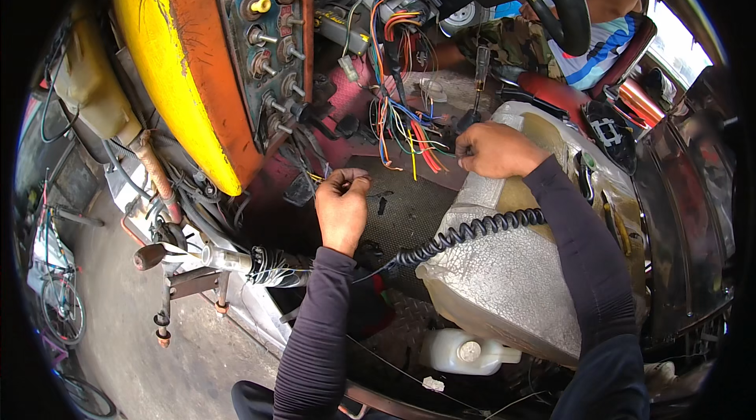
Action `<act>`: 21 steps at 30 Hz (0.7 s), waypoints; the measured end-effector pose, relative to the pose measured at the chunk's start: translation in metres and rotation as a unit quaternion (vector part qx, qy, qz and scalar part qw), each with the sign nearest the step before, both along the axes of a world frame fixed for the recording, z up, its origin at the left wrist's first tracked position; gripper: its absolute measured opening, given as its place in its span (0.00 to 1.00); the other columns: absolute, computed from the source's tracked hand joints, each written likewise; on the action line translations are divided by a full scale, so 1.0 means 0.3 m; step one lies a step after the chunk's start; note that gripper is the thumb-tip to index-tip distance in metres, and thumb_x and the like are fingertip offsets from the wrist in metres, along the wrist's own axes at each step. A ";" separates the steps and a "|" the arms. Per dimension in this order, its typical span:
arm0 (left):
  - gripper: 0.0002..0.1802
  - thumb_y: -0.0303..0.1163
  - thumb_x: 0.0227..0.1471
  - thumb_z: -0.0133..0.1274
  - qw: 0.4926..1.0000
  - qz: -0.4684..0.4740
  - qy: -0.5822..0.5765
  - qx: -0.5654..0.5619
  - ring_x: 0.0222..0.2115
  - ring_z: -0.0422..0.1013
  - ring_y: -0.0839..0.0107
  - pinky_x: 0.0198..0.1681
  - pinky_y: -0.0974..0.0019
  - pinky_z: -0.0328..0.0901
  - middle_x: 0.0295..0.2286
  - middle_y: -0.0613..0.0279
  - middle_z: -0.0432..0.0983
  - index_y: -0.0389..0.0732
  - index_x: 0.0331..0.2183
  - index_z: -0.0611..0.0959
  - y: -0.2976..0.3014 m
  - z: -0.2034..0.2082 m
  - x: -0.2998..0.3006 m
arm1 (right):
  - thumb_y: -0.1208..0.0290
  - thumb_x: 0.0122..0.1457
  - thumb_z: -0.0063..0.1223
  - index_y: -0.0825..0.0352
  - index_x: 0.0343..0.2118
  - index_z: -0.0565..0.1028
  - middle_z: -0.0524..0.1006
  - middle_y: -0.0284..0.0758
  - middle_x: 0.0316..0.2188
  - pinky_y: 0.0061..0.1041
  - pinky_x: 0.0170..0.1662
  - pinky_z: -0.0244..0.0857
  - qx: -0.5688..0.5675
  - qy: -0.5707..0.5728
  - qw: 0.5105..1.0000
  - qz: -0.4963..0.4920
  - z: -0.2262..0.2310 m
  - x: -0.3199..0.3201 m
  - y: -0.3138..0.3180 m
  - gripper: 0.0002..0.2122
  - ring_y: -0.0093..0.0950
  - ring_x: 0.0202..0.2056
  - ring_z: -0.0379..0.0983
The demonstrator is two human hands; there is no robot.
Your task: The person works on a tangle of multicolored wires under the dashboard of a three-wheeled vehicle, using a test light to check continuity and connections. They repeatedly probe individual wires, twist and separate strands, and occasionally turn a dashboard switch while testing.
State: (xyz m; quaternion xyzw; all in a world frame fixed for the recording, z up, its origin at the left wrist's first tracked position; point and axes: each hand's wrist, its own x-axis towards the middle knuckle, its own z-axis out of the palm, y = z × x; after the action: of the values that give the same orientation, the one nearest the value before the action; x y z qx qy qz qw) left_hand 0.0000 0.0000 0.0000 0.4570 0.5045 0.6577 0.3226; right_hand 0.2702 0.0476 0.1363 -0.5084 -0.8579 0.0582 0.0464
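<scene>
My left hand point(342, 210) is closed in a pinch, with its fingertips beside a few thin wires point(316, 176) below the orange panel. Whatever it may hold is too small to make out. Over the cracked silver-covered hump, my right hand point(504, 150) has its fingers curled and pressed together; their contents are hidden. Between and beyond both hands hangs a loose bundle of coloured wires point(394, 117) with several loose ends. Red wires point(425, 150) and a yellow wire point(413, 154) dangle nearest my right hand. A screwdriver with a clear handle point(481, 65) stands just beyond it.
An orange and yellow panel point(189, 50) carries several switches. A black steering wheel point(568, 2) juts in at top right, with a seated person point(606, 18) behind. A coiled black cable point(472, 232) crosses the silver-covered hump point(512, 278). A white jug point(470, 351) lies below.
</scene>
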 end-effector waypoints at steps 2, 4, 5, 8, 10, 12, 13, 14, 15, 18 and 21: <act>0.10 0.30 0.58 0.56 1.000 0.013 -0.026 0.002 0.29 0.70 0.79 0.35 0.70 0.64 0.27 0.66 0.79 0.33 0.34 0.87 -0.004 0.009 0.006 | 0.64 0.54 0.62 0.66 0.36 0.85 0.84 0.49 0.36 0.43 0.47 0.74 0.007 -0.003 1.000 0.005 0.009 0.000 -0.006 0.12 0.47 0.43 0.82; 0.12 0.30 0.60 0.51 0.997 0.000 -0.068 -0.022 0.27 0.69 0.77 0.32 0.69 0.63 0.24 0.66 0.76 0.32 0.31 0.85 -0.019 0.049 -0.041 | 0.64 0.54 0.61 0.66 0.35 0.85 0.84 0.48 0.36 0.43 0.47 0.74 0.000 0.015 1.000 0.000 -0.007 -0.013 -0.009 0.11 0.47 0.43 0.82; 0.13 0.30 0.61 0.49 0.995 0.002 -0.083 -0.056 0.26 0.69 0.76 0.30 0.68 0.63 0.24 0.66 0.75 0.33 0.30 0.84 -0.022 0.066 -0.041 | 0.65 0.54 0.61 0.66 0.35 0.85 0.84 0.48 0.36 0.43 0.47 0.74 -0.001 0.011 1.000 -0.002 -0.002 -0.006 -0.008 0.11 0.47 0.43 0.82; 0.11 0.34 0.61 0.48 0.993 -0.026 -0.108 -0.032 0.17 0.59 0.82 0.19 0.75 0.52 0.21 0.72 0.68 0.42 0.32 0.84 -0.068 0.126 -0.029 | 0.64 0.55 0.61 0.66 0.37 0.85 0.85 0.47 0.36 0.43 0.48 0.73 -0.018 0.011 1.000 0.000 0.011 0.006 -0.006 0.12 0.47 0.43 0.82; 0.11 0.31 0.65 0.48 0.998 -0.058 -0.036 0.012 0.18 0.62 0.82 0.20 0.74 0.56 0.23 0.71 0.71 0.40 0.37 0.85 -0.085 0.198 -0.033 | 0.63 0.57 0.61 0.65 0.38 0.85 0.85 0.45 0.34 0.40 0.44 0.75 -0.003 0.021 0.998 0.051 0.049 0.037 -0.015 0.12 0.43 0.38 0.83; 0.11 0.27 0.68 0.48 0.995 -0.075 0.059 0.041 0.20 0.66 0.82 0.20 0.74 0.60 0.24 0.69 0.74 0.37 0.43 0.85 -0.104 0.263 -0.014 | 0.62 0.59 0.62 0.65 0.40 0.85 0.84 0.42 0.31 0.37 0.38 0.76 -0.023 0.041 0.999 0.021 0.104 0.075 -0.029 0.12 0.38 0.32 0.83; 0.11 0.26 0.68 0.49 0.988 -0.086 0.109 0.069 0.20 0.67 0.82 0.21 0.73 0.62 0.25 0.68 0.76 0.36 0.47 0.84 -0.111 0.294 -0.003 | 0.62 0.60 0.63 0.65 0.41 0.84 0.84 0.40 0.29 0.34 0.34 0.76 -0.053 0.055 0.996 -0.035 0.154 0.129 -0.047 0.13 0.35 0.29 0.82; 0.13 0.24 0.68 0.49 0.981 -0.091 0.154 0.075 0.21 0.69 0.82 0.21 0.73 0.63 0.26 0.66 0.77 0.35 0.50 0.83 -0.111 0.324 0.010 | 0.61 0.61 0.63 0.66 0.41 0.84 0.83 0.38 0.28 0.32 0.30 0.76 -0.085 0.090 0.991 -0.056 0.195 0.171 -0.059 0.13 0.31 0.26 0.81; 0.15 0.23 0.68 0.50 0.970 -0.097 0.199 0.094 0.22 0.70 0.81 0.21 0.72 0.64 0.28 0.65 0.79 0.35 0.53 0.81 -0.107 0.353 0.022 | 0.61 0.62 0.63 0.66 0.41 0.84 0.82 0.37 0.26 0.30 0.27 0.74 -0.074 0.084 0.989 -0.095 0.223 0.204 -0.064 0.13 0.29 0.24 0.80; 0.05 0.20 0.65 0.52 0.949 -0.119 0.286 0.058 0.20 0.71 0.80 0.22 0.72 0.66 0.28 0.63 0.83 0.34 0.43 0.78 -0.066 0.454 0.016 | 0.61 0.63 0.63 0.68 0.40 0.83 0.80 0.33 0.23 0.26 0.20 0.70 -0.066 0.107 0.985 -0.121 0.277 0.310 -0.086 0.13 0.24 0.19 0.77; 0.04 0.22 0.59 0.59 0.906 -0.137 0.390 0.097 0.21 0.75 0.72 0.27 0.65 0.69 0.27 0.58 0.83 0.33 0.37 0.82 -0.025 0.528 0.015 | 0.61 0.63 0.64 0.70 0.38 0.82 0.79 0.33 0.22 0.26 0.19 0.69 -0.106 0.069 0.976 -0.177 0.284 0.371 -0.109 0.14 0.25 0.18 0.76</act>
State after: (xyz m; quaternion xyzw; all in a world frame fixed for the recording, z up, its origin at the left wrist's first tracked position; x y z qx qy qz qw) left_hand 0.0046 -0.0075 0.1583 0.7703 0.4566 0.4221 0.1413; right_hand 0.3816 0.0147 0.2215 -0.6493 -0.7376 0.1750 0.0608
